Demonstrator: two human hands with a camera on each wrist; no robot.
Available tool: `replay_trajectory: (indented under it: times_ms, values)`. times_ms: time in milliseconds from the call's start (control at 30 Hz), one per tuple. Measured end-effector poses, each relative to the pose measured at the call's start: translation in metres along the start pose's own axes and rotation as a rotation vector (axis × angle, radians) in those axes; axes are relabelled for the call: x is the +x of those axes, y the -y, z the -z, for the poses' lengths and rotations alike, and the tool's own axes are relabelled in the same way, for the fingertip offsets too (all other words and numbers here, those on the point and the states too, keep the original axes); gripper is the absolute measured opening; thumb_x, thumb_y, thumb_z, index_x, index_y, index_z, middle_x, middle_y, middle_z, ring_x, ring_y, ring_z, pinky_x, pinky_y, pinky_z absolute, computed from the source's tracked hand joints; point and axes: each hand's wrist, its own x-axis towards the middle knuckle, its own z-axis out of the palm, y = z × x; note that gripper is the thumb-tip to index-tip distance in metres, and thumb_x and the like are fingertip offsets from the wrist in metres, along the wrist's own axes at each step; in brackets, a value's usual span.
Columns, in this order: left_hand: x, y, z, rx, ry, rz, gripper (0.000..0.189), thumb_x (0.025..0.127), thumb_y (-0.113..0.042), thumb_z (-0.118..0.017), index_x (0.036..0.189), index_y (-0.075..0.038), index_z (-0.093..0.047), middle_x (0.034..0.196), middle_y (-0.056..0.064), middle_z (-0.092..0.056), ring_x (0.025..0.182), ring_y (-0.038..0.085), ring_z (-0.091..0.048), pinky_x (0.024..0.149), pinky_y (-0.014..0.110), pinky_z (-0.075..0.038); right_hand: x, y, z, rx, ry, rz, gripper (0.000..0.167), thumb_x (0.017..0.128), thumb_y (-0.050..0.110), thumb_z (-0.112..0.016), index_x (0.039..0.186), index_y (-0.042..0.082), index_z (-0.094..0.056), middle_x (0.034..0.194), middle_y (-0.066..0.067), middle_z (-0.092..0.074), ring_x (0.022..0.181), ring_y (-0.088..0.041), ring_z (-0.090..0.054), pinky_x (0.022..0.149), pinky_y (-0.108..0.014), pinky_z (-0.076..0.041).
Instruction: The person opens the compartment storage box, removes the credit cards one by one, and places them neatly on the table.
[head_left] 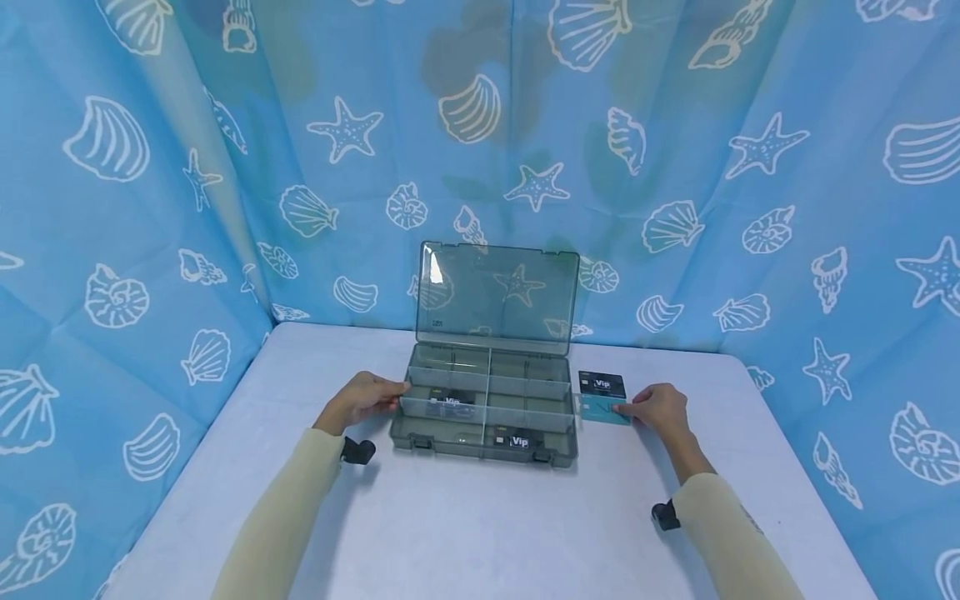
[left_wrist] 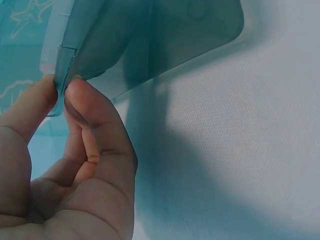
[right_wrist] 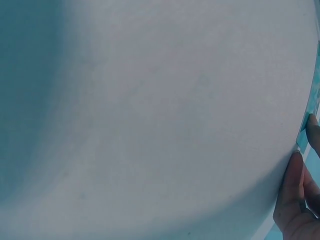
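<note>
A grey see-through divided plastic box stands on the table with its lid raised. My left hand pinches the box's left wall between thumb and fingertips, seen close in the left wrist view. One black "Vip" card lies in a left compartment, and another black card in the front right one. To the right of the box, my right hand pinches the right edge of a teal card, which also shows at the right wrist view's edge. Above the teal card lies a third black "Vip" card.
A white cloth covers the table. Behind it hangs a blue curtain printed with shells and starfish, close to the raised lid. Thin clear dividers split the box into several compartments.
</note>
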Motion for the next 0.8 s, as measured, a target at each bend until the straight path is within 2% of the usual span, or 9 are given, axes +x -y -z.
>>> replay_trajectory:
  times_ms: [233, 433, 800]
  values:
    - [-0.0014, -0.0002, 0.0005, 0.001, 0.005, 0.001, 0.036, 0.089, -0.023, -0.073, 0.106, 0.008, -0.067, 0.086, 0.008, -0.062, 0.072, 0.013, -0.059, 0.070, 0.026, -0.054, 0.0002, 0.0000, -0.0009, 0.007, 0.022, -0.046, 0.048, 0.072, 0.036, -0.087, 0.093, 0.000, -0.062, 0.084, -0.013, -0.059, 0.081, -0.028, -0.054, 0.068, -0.035, -0.046]
    - [-0.0033, -0.0037, -0.0015, 0.005, 0.017, -0.004, 0.036, 0.090, -0.021, -0.073, 0.108, 0.009, -0.066, 0.086, 0.008, -0.062, 0.072, 0.013, -0.059, 0.069, 0.025, -0.054, 0.0028, -0.0025, 0.0016, 0.019, 0.016, -0.069, 0.047, 0.072, 0.034, -0.087, 0.093, 0.000, -0.063, 0.086, -0.013, -0.058, 0.086, -0.030, -0.052, 0.069, -0.035, -0.045]
    - [-0.0064, -0.0059, -0.0009, 0.013, 0.005, 0.012, 0.036, 0.090, -0.021, -0.073, 0.108, 0.009, -0.066, 0.086, 0.008, -0.061, 0.072, 0.013, -0.059, 0.069, 0.025, -0.054, 0.0019, -0.0013, -0.0025, 0.040, 0.010, -0.072, 0.046, 0.072, 0.032, -0.087, 0.094, 0.000, -0.061, 0.082, -0.012, -0.059, 0.080, -0.026, -0.054, 0.065, -0.030, -0.044]
